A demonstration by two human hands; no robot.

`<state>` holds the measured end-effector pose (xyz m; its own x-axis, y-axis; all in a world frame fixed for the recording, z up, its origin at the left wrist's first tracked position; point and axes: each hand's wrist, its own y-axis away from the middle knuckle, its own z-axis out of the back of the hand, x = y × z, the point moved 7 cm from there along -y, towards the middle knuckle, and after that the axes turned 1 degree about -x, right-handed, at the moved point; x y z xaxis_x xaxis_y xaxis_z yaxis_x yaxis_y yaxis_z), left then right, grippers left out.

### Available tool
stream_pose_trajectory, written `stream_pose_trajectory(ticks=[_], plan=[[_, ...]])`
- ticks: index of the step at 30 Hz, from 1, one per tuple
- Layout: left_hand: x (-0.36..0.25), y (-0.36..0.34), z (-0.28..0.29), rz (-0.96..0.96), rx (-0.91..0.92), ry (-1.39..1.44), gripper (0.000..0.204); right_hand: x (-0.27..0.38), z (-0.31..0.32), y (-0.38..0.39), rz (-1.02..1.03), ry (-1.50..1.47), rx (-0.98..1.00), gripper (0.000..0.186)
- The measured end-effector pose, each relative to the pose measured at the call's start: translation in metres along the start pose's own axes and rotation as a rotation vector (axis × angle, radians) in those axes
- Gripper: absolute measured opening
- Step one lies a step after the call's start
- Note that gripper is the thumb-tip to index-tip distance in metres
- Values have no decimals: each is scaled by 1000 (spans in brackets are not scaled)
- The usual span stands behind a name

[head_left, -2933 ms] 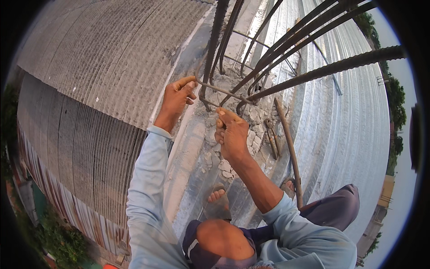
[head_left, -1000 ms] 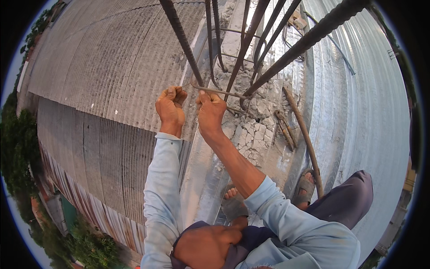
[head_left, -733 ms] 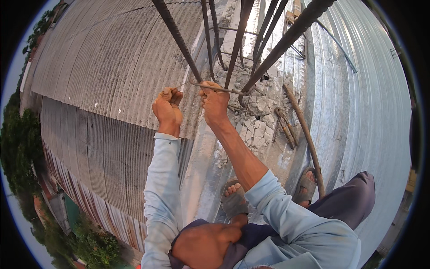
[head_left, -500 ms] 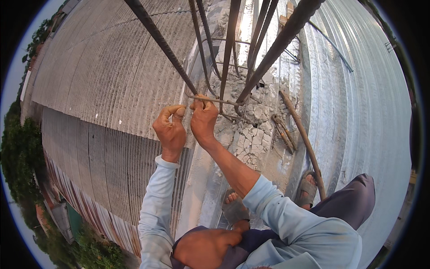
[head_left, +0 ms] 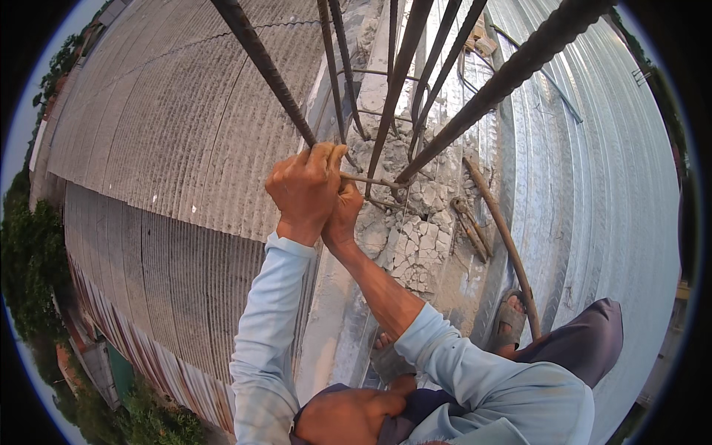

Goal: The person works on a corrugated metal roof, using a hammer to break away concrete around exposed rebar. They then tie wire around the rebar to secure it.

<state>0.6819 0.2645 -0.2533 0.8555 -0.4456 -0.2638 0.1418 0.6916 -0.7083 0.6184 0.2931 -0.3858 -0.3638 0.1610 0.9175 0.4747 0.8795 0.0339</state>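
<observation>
Low by the leftmost rebar (head_left: 269, 74), left hand (head_left: 301, 190) and right hand (head_left: 343, 211) bunch fingers (head_left: 320, 154) narrowly, grip hidden.

L+R fingers (head_left: 320, 157) nr rebar (head_left: 273, 83), pincers (head_left: 470, 228) nearby

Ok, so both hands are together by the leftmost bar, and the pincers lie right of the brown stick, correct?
Not quite: the head view shows the pincers lying left of the brown stick. The left hand and right hand are together by the leftmost bar, as you say.
</observation>
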Motion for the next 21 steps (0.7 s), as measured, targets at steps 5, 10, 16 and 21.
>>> stream_pose_trajectory(ticks=[5, 10, 16, 21], plan=[[18, 17, 4, 158, -97, 379, 12, 1, -1, -2, -115, -78, -90, 26], [54, 16, 5, 172, 111, 556, 35, 3, 1, -9, -235, -73, -134, 23], [50, -31, -31, -395, 542, 260, 57, 1, -3, -12, -211, -168, -169, 14], [43, -35, -40, -371, 654, 216, 69, 3, -2, -13, -217, -161, -165, 14]])
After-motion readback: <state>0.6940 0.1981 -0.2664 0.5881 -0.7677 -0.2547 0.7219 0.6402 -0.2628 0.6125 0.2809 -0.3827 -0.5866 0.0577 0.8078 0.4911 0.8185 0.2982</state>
